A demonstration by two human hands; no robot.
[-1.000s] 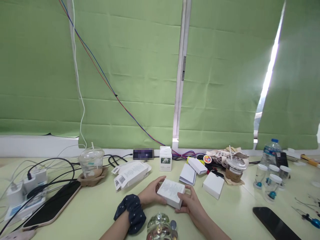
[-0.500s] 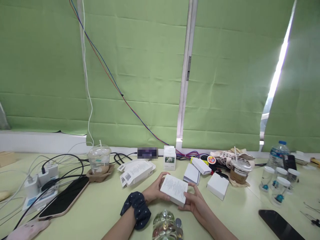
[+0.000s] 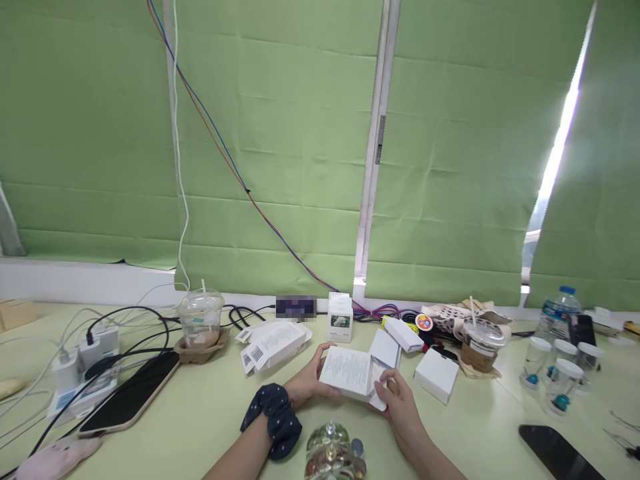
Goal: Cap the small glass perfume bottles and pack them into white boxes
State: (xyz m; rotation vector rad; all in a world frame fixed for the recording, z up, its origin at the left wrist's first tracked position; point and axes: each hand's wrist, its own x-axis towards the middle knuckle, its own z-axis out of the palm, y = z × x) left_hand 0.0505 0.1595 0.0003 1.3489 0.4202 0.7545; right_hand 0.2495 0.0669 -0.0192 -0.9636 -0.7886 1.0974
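A small white cardboard box (image 3: pixel 346 371) with grey print on its upper face is held over the table in the middle of the head view. My left hand (image 3: pixel 311 380), below a dark dotted scrunchie (image 3: pixel 278 420), grips the box by its left end. At the right end a flap (image 3: pixel 379 388) stands out, and the fingers of my right hand (image 3: pixel 399 399) pinch it. What lies inside the box is hidden. Just in front of my hands sits a clear glass ornament (image 3: pixel 329 450) with coins beside it.
Printed flat cartons (image 3: pixel 277 343) lie behind my left hand. White boxes (image 3: pixel 437 375) lie to the right, before an iced drink cup (image 3: pixel 481 343). Lidded jars (image 3: pixel 561 390) and a black phone (image 3: pixel 557 450) are farther right. Cables, chargers and another phone (image 3: pixel 131 393) fill the left.
The flap at the box's right end has come open. My right hand has shifted slightly right, from the box's side to that flap. The left hand keeps its hold.
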